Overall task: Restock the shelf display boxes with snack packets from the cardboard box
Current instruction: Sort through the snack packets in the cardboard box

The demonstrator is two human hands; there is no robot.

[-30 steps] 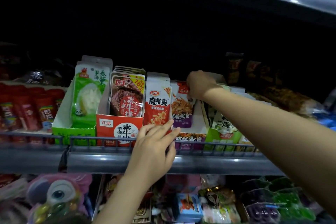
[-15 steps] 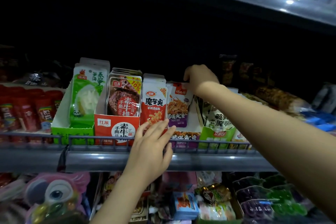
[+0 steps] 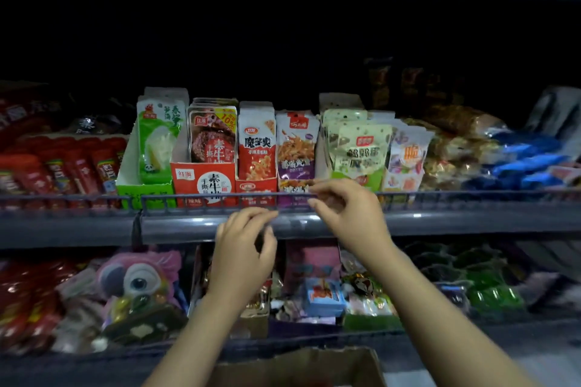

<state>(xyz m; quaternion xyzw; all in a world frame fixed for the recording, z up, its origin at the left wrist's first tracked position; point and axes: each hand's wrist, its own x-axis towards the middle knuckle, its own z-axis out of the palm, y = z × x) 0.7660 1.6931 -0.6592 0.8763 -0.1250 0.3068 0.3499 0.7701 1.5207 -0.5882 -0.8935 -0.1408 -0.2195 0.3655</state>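
Two bare hands hover before a store shelf (image 3: 471,223). The left hand (image 3: 242,248) and right hand (image 3: 349,214) hold nothing, fingers loosely curled. Upright snack packets (image 3: 256,148) fill display boxes (image 3: 204,181), one reading "素牛排", another "10%". The cardboard box (image 3: 298,367) sits below.

2 bare forearms, no sleeves; left hand (image 3: 243,248) and right hand (image 3: 349,214) ungloved

— What's on the lower shelf?
— A pink owl plush (image 3: 138,276) at left, a small blue box (image 3: 323,295) in the middle, green packs (image 3: 493,295) at right.
— And higher up?
— Red sausage sticks (image 3: 63,173) far left, blue packets (image 3: 528,160) far right.
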